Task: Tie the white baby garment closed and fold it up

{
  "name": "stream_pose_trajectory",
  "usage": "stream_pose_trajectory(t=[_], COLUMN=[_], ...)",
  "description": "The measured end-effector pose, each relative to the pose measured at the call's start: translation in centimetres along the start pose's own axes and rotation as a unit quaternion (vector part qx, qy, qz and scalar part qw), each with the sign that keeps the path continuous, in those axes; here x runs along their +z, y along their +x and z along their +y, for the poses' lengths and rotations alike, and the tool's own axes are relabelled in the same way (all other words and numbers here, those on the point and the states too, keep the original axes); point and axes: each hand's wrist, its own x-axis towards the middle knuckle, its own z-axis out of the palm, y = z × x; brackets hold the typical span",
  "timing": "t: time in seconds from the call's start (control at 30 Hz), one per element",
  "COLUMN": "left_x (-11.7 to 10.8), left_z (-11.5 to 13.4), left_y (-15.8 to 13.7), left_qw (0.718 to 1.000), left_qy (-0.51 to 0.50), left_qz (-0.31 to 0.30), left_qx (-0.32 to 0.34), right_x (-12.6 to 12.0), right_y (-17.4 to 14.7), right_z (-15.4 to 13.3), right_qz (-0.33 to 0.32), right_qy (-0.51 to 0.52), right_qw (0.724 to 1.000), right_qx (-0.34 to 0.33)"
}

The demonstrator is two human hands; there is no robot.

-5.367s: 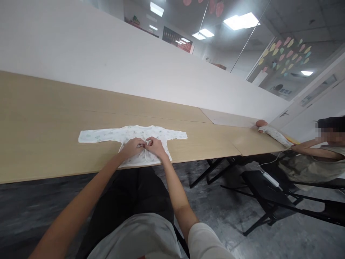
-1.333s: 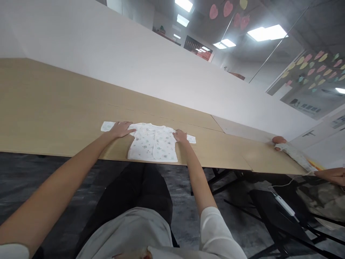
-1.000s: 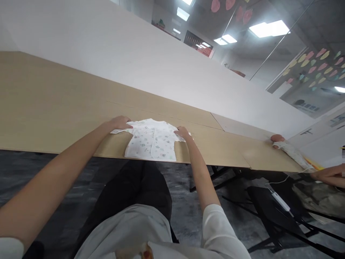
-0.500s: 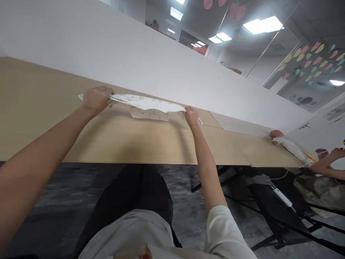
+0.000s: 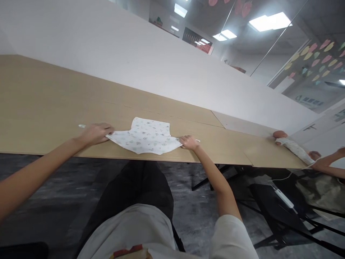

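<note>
A small white baby shirt (image 5: 150,136) printed with little figures lies spread on the table near its front edge, its narrower part pointing away from me. My left hand (image 5: 95,133) is closed on the sleeve-like left end, and a pale tip sticks out beyond the hand. On the opposite end, my right hand (image 5: 189,142) pinches the cloth, with a small white tip showing past the fingers. Between the two hands the shirt is stretched sideways.
The long wooden table (image 5: 54,93) runs along a white partition wall (image 5: 134,68). Farther right lies a baby doll (image 5: 295,149) in patterned white clothing, near another person's arm (image 5: 327,162). A black folding chair (image 5: 269,205) bears a white power strip (image 5: 284,198).
Both hands have come down and closer to the front edge. The shirt, held up and bunched edge-on before, now lies flat with its printed side showing.
</note>
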Motion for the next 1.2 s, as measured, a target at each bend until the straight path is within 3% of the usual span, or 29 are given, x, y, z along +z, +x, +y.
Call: stream_pose_trajectory(t=[0.1,0.27,0.43,0.53,0.67,0.8,0.97,1.03,1.2], left_x=[0.2,0.1,-0.4,-0.5,-0.3,-0.3,-0.2,0.1,1.0], left_z=[-0.8,-2.2,-2.7,-2.9,-3.4,-3.6,-3.9,-4.2,-5.2], left_y=[-1.2,-3.0,-3.8,-3.9,-3.8,-3.7,-3.6,-3.7,-3.8], left_qw=[0.998,0.996,0.986,0.982,0.960,0.917,0.916,0.924,0.944], left_qy=[0.029,0.046,0.073,0.021,-0.125,-0.244,-0.275,-0.261,-0.228], left_qz=[-0.051,-0.041,-0.013,-0.005,0.043,0.074,0.082,0.060,0.032], left_qx=[0.018,-0.066,-0.150,-0.190,-0.245,-0.307,-0.281,-0.273,-0.237], right_x=[0.7,2.1,3.1,3.7,4.6,5.3,5.9,6.1,5.9], right_y=[-1.2,-2.9,-3.5,-3.7,-4.1,-4.3,-4.3,-4.3,-4.1], right_z=[0.7,1.8,2.0,1.7,1.1,1.0,1.6,1.7,1.6], right_qz=[-0.008,-0.013,0.010,0.078,0.194,0.270,0.331,0.338,0.330], right_qy=[-0.006,-0.013,0.045,0.121,0.245,0.358,0.460,0.475,0.444], right_qw=[0.998,0.978,0.948,0.908,0.812,0.751,0.667,0.661,0.699], right_qx=[0.058,0.206,0.316,0.394,0.492,0.485,0.483,0.473,0.454])
